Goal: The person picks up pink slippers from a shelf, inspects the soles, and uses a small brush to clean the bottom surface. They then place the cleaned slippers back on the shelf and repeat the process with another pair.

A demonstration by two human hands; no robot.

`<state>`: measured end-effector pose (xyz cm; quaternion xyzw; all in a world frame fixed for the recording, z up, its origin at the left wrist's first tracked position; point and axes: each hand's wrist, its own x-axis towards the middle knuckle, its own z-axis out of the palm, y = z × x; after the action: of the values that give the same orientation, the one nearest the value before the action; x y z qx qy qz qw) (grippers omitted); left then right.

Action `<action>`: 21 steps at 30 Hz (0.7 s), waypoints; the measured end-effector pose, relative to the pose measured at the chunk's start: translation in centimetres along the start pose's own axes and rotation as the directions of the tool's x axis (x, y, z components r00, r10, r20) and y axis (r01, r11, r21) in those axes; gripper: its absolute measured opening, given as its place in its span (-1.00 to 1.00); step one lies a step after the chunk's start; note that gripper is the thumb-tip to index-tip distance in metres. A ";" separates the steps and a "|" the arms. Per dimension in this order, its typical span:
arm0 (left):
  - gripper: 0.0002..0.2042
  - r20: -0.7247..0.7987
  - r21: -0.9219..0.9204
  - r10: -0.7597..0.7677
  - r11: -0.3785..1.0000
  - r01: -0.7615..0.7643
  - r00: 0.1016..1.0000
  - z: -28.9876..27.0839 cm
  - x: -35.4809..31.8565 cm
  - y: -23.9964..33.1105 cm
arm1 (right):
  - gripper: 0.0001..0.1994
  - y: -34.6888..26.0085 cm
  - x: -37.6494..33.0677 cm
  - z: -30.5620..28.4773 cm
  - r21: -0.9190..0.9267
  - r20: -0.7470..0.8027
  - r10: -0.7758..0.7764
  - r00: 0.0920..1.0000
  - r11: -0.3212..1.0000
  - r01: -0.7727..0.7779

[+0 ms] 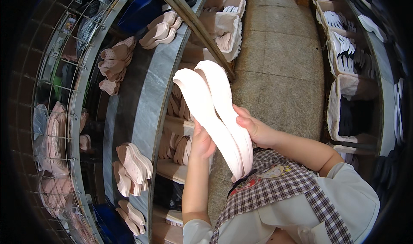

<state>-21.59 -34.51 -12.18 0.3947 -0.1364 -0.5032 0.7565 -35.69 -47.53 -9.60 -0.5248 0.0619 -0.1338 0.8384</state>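
Observation:
Two long pale shoe soles [202, 102] lie side by side in front of my chest, brightly lit, with their curved ends pointing away from me. My left hand [202, 141] grips them along the left edge, its fingers partly hidden behind. On the right edge, my right hand [254, 125] is closed around the other sole, with the thumb on its side. The near ends reach down to my checked apron [275, 188].
On my left, a grey bench [148, 102] carries several stacks of pinkish soles [133, 166] beside a wire mesh. Cloth-lined baskets [340, 110] of soles line both sides of the tiled floor [279, 89]. A metal post [193, 20] slants past the bench's edge.

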 end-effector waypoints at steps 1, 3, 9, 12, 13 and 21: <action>-0.42 -0.012 0.014 0.012 1.000 -0.011 1.000 0.2 -0.1 0.1 | -0.26 -0.1 -0.1 -0.3 -0.033 0.015 0.010 1.000 0.999 -0.010; -0.46 -0.030 0.065 0.069 0.996 -0.067 0.997 0.7 -0.2 0.1 | -0.26 -0.5 -0.5 -0.6 -0.064 0.034 0.048 0.998 0.997 -0.046; -0.34 -0.008 0.105 0.112 0.988 -0.111 0.994 1.1 -0.4 0.7 | -0.36 -1.0 -0.7 -1.2 -0.172 0.082 0.105 0.991 0.981 -0.089; -0.37 0.014 0.084 0.133 0.987 -0.134 0.991 0.7 -0.5 0.9 | -0.37 -0.9 -0.8 -1.8 -0.216 0.136 0.084 0.987 0.975 -0.054; -0.38 0.004 0.117 0.141 0.983 -0.140 0.990 0.5 -0.6 0.8 | -0.38 -0.9 -0.9 -2.0 -0.231 0.150 0.069 0.986 0.972 -0.033; -0.49 0.105 0.222 0.214 0.947 -0.233 0.971 1.0 -1.1 1.7 | -0.42 -0.6 -0.5 -2.8 -0.089 0.220 0.027 0.975 0.996 -0.007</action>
<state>-21.63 -33.73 -10.08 0.4424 -0.2683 -0.4101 0.7511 -36.97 -50.04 -10.31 -0.5720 -0.0212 -0.0648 0.8174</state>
